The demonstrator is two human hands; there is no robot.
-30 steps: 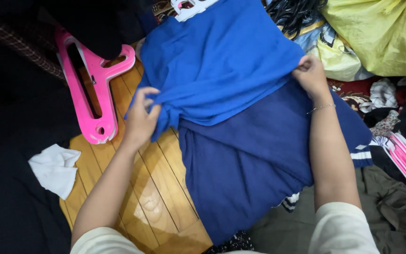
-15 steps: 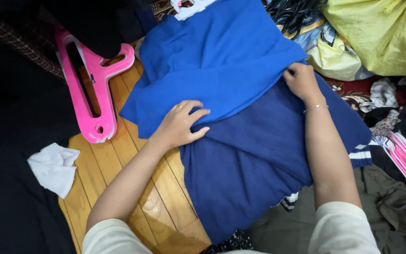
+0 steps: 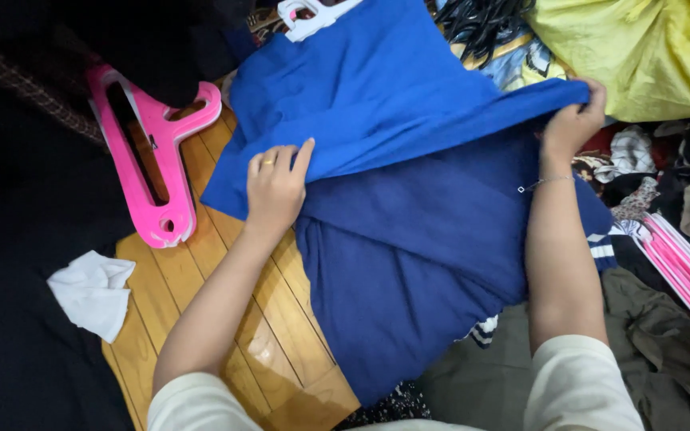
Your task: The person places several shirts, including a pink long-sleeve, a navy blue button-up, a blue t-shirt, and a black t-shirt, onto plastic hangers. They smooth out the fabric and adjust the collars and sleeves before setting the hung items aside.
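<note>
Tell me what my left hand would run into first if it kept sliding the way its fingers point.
Probably only more of the bright blue garment under the left hand; farther up lies a white hanger, though depth is unclear.

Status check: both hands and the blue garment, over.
Left hand flat on bright blue garment. Right hand pinching its far edge, lifted. Navy garment underneath. Pink hanger alongside, apart.

bare wood floor [image 3: 277,351] free, pink hanger [image 3: 153,172] left

Blue cloth [image 3: 393,104], seemingly half-folded.
</note>
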